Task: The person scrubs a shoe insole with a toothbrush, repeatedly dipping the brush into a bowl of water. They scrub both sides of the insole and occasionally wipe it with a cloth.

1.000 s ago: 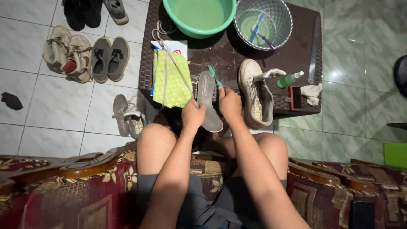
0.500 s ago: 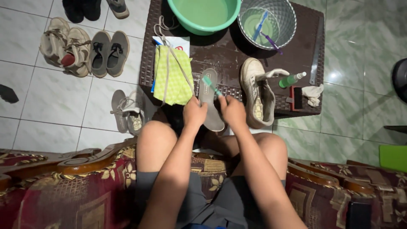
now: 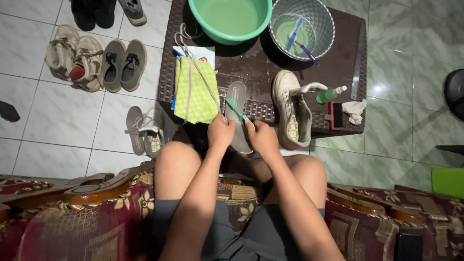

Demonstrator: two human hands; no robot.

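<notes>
I sit on a patterned sofa with my knees apart, facing a low dark wicker table (image 3: 261,67). My left hand (image 3: 220,133) grips the near end of a grey shoe insole (image 3: 237,96) that rests on the table's front edge. In my right hand (image 3: 262,136) is a green toothbrush (image 3: 236,110), its head lying across the insole. A worn white sneaker (image 3: 291,111) lies just right of the insole. A yellow-green cloth (image 3: 195,92) with white laces over it lies to the left.
A green basin (image 3: 231,19) and a grey basket (image 3: 302,26) holding two toothbrushes stand at the table's back. A green spray bottle (image 3: 330,94), a red brush (image 3: 335,115) and a rag sit at the right. Several shoes lie on the tiled floor (image 3: 58,121) at left.
The toothbrush head has slid across the insole, from its upper part toward the middle. My view has shifted slightly, and both hands stay on the insole and brush.
</notes>
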